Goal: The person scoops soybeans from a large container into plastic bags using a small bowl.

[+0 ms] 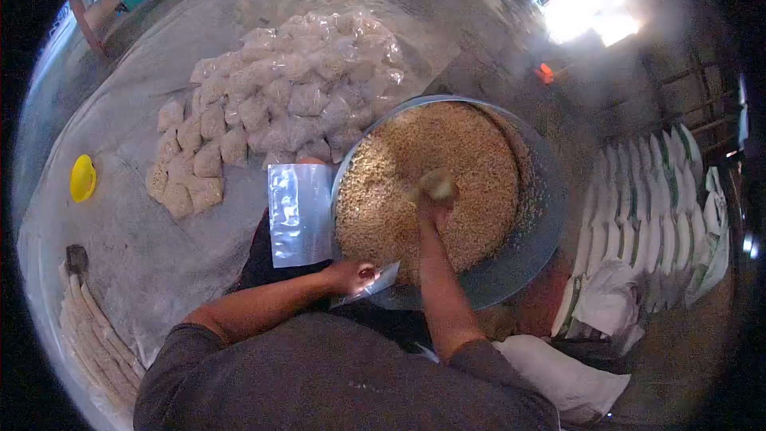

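Note:
A wide metal basin (550, 239) in front of me is filled with pale puffed-looking grain (487, 152). My right hand (436, 212) reaches over the middle of the grain, closed around a small yellowish scoop (439, 183); motion blurs its shape. At the basin's near left rim, my left hand (351, 278) is closed on a clear plastic bag (380, 284), whose free end points toward the grain. A flat stack of clear plastic bags (298, 219) lies just left of the basin, above my left forearm.
Many filled clear bags (287, 104) are heaped on the grey sheet (263, 231) beyond the basin. A yellow bowl (83, 178) sits far left, above rolled sacks (100, 335). Rows of folded white sacks (638, 199) lie right, with another white sack (566, 375) nearer me.

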Available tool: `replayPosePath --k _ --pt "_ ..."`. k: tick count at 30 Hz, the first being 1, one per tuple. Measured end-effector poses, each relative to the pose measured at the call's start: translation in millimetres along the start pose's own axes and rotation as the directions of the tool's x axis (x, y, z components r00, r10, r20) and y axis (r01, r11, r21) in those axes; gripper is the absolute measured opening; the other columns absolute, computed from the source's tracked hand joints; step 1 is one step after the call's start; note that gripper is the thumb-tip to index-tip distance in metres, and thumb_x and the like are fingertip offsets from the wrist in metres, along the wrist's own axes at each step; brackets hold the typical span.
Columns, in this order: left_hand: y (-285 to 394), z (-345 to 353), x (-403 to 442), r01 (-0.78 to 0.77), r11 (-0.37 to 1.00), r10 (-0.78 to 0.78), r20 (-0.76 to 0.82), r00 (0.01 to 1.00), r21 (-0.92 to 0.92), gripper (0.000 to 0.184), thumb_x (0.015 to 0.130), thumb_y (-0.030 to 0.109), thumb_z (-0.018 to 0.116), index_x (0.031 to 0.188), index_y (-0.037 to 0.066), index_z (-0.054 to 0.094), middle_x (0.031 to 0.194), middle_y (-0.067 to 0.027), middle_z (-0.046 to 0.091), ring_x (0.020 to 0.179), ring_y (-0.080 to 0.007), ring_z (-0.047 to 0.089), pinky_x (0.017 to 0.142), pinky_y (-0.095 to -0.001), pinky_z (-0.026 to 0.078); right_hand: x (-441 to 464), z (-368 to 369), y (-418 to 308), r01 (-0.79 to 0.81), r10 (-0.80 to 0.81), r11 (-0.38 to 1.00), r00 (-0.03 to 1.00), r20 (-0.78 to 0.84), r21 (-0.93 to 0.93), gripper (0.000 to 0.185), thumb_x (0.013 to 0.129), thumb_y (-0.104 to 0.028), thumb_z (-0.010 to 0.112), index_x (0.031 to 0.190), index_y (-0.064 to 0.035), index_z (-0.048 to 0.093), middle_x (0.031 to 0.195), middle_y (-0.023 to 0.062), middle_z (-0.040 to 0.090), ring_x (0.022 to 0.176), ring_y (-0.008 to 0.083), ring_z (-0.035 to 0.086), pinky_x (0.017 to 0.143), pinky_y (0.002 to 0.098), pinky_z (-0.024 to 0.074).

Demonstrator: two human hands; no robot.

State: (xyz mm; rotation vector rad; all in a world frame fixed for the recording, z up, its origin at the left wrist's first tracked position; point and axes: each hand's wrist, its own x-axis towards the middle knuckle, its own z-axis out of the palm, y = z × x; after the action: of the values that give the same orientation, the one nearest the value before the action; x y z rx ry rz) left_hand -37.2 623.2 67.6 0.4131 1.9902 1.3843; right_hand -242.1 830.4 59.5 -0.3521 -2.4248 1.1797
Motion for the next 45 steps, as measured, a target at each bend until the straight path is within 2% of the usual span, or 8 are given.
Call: replayPosePath --k 12,16,27,32,36,39,43,45 --pt "-41 46 10 -0.292 0.933 0.253 0.192 0.948 0.211 0.038 0.098 0.04 0.058 0.088 0.004 0.064 0.08 -0.0211 0.068 0.07 -0.0375 0.066 0.063 -0.049 0.049 -68 -64 -106 0.415 -0.667 0.715 0.647 -0.371 -0.562 0.06 0.083 -0.033 0.079 0.123 0.0029 0.053 0.122 0.0196 0.052 0.104 0.0375 0.052 0.09 0.0503 0.0404" --pt "-13 26 4 -0.087 0.99 0.069 0.152 0.986 0.109 0.036 0.097 0.037 0.057 0.094 0.002 0.066 0.088 -0.0232 0.069 0.083 -0.0422 0.067 0.072 -0.0516 0.049 -112 52 -15 0.593 -0.378 0.661 0.793 0.477 -0.461 0.066 0.076 -0.034 0.078 0.133 -0.01 0.056 0.134 0.0263 0.044 0.124 0.0456 0.041 0.103 0.0593 0.0357" --pt "-16 27 4 -0.183 0.978 0.17 0.126 0.977 0.103 0.026 0.098 0.03 0.059 0.1 0.004 0.064 0.086 -0.0199 0.069 0.078 -0.0376 0.068 0.068 -0.0448 0.052 67 -132 -4 0.594 -0.142 0.585 0.745 0.651 -0.552 0.083 0.078 -0.026 0.08 0.15 -0.0239 0.039 0.148 0.0223 0.041 0.137 0.0464 0.036 0.112 0.054 0.0371" --pt "-27 28 11 -0.162 0.987 0.163 0.063 0.985 -0.017 0.023 0.098 0.028 0.06 0.101 0.005 0.064 0.087 -0.0168 0.07 0.081 -0.0334 0.069 0.072 -0.0424 0.054 27 -51 70 -0.009 0.189 0.961 0.753 0.631 -0.277 0.074 0.086 -0.028 0.073 0.151 -0.0184 0.039 0.148 0.0166 0.044 0.133 0.0382 0.046 0.106 0.0517 0.0437" --pt "13 0 5 -0.017 1.0 0.016 0.044 0.999 0.026 0.027 0.097 0.03 0.064 0.104 0.004 0.064 0.093 -0.0163 0.071 0.084 -0.0315 0.07 0.073 -0.0418 0.054 -7 -37 162 -0.853 0.556 0.502 0.445 0.702 0.143 0.066 0.094 -0.033 0.065 0.15 -0.0087 0.038 0.147 0.0146 0.047 0.13 0.0352 0.051 0.103 0.0504 0.0471" --pt "-12 14 12 -0.056 0.998 0.054 -0.05 0.997 -0.036 0.029 0.097 0.03 0.063 0.097 0.001 0.065 0.084 -0.0181 0.069 0.076 -0.0311 0.068 0.07 -0.0414 0.051 -62 -41 183 -0.751 0.245 0.161 0.659 0.711 0.641 0.059 0.1 -0.036 0.056 0.147 -0.0042 0.04 0.14 0.0156 0.052 0.125 0.0347 0.055 0.098 0.0507 0.0508" --pt "19 6 3 0.05 0.99 -0.029 -0.16 0.987 0.131 0.031 0.099 0.032 0.059 0.099 0.002 0.065 0.086 -0.0187 0.068 0.079 -0.0298 0.066 0.073 -0.0418 0.05 -126 -77 167 -0.729 0.637 0.596 0.684 0.354 0.337 0.059 0.102 -0.041 0.052 0.146 -0.0046 0.041 0.138 0.0141 0.054 0.125 0.034 0.055 0.096 0.0512 0.0506" --pt "23 4 10 0.203 0.978 -0.195 -0.126 0.973 0.052 0.031 0.1 0.032 0.057 0.099 0.002 0.064 0.087 -0.0182 0.067 0.081 -0.0268 0.066 0.074 -0.0412 0.049 -149 -93 164 -0.712 0.637 0.364 0.661 0.398 0.6 0.061 0.102 -0.041 0.053 0.147 -0.0035 0.039 0.141 0.0133 0.051 0.128 0.0341 0.053 0.1 0.0495 0.0481"
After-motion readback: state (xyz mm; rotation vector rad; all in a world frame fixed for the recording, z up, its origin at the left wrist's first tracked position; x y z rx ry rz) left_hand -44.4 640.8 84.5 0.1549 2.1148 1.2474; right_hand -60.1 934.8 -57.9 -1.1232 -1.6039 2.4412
